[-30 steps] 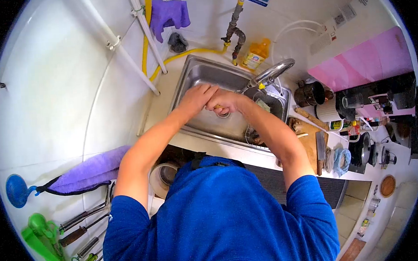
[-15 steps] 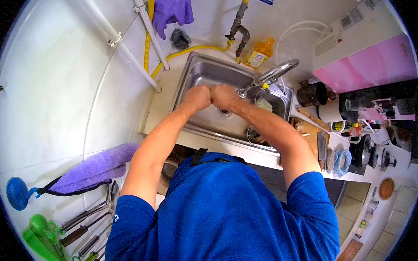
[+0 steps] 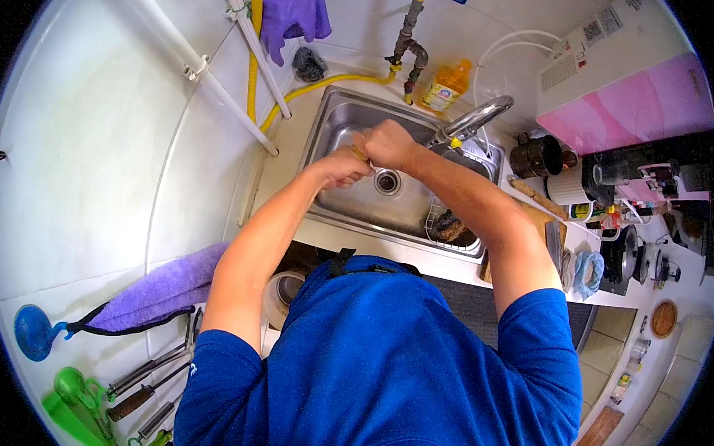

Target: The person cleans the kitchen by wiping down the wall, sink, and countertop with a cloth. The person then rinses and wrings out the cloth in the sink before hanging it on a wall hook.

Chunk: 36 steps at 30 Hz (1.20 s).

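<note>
Over the steel sink (image 3: 372, 214), my left hand (image 3: 343, 168) and my right hand (image 3: 389, 144) are closed and pressed together. A sliver of something yellowish (image 3: 359, 153) shows between them; the fingers hide the rest, so I cannot tell what it is. My right hand sits slightly higher, towards the back of the basin. Just below the hands is the drain (image 3: 386, 182). The chrome faucet (image 3: 474, 121) reaches in from the right, close to my right wrist.
A wire rack (image 3: 437, 229) holding a dark brown item (image 3: 450, 227) stands in the sink's right part. Behind are a yellow detergent bottle (image 3: 447, 85), a yellow hose (image 3: 319, 87) and a hanging purple glove (image 3: 294, 18). A cutting board (image 3: 538, 215) lies to the right.
My hands were level, fist against fist; now the right is higher and the left lower, with the grip twisted. The drain shows more fully.
</note>
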### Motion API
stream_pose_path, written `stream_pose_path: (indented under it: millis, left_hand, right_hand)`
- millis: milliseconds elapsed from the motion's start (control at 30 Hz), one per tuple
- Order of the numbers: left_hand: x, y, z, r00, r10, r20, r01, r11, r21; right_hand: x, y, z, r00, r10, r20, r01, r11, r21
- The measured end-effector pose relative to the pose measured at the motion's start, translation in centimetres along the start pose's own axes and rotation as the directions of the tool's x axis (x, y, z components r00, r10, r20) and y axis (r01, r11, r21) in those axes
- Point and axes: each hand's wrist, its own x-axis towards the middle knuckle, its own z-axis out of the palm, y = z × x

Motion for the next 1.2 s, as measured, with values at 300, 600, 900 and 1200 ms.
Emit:
stream_pose_path:
  millis: [300,600,900,1200]
  left_hand:
    - [0.5,-1.8,-1.1,0.959,-0.030,0.282,0.103,0.963,-0.249]
    - [0.9,-3.6,-1.6,0.936,-0.059,0.348,0.170,0.939,-0.298]
    - [0.5,-3.9,-1.2,0.904,-0.055,0.424,0.241,0.884,-0.399]
    - [0.2,-2.7,0.3,0.998,0.059,0.038,-0.049,0.977,-0.209]
  right_hand:
    - [0.0,-0.2,0.4,0.997,-0.068,-0.032,0.068,0.998,0.008]
    - [-0.5,-1.3,1.3,0.996,-0.050,-0.067,0.049,0.999,-0.019]
    - [-0.5,-1.2,1.0,0.994,-0.093,-0.049,0.094,0.995,0.019]
    - [0.5,-1.2,-0.2,0.994,0.039,-0.100,-0.049,0.994,-0.102]
